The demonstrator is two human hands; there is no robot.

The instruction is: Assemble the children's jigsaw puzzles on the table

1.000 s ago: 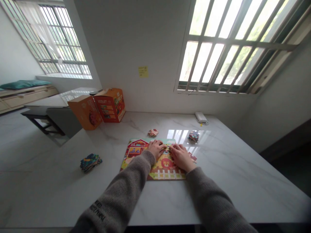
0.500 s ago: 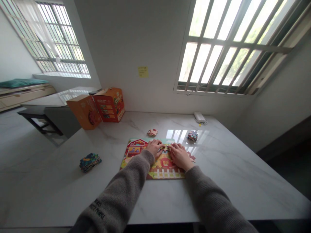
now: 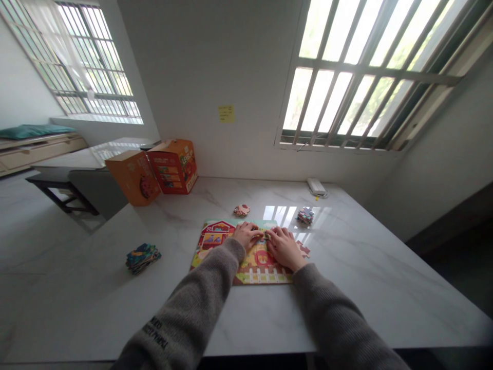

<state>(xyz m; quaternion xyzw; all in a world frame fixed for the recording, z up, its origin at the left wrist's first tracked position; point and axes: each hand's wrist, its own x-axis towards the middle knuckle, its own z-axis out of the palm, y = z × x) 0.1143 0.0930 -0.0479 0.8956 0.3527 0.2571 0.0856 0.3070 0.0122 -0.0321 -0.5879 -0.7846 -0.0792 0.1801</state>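
A colourful jigsaw puzzle (image 3: 215,239) with a red barn, a white fence and a round red patch lies flat on the table. My left hand (image 3: 246,235) rests over its upper middle, fingers curled and pointing right. Opposite it, my right hand (image 3: 284,247) reaches in from the right with bent fingers. The fingertips of both hands almost meet at a small puzzle piece (image 3: 265,236), which they grip at its two sides; most of it is covered. Just right of my right hand lie a few loose reddish pieces (image 3: 303,249).
On the white marbled table (image 3: 254,324) sit a dark green-blue stack of pieces (image 3: 142,258) at left, a pink pile (image 3: 242,210) behind the puzzle, and another stack (image 3: 305,216) at right. Orange boxes (image 3: 173,167) stand back left; a white device (image 3: 316,186) lies by the wall.
Both hands stay over the same part of the puzzle. Their fingers have shifted only slightly around the small piece; the other things have not moved.
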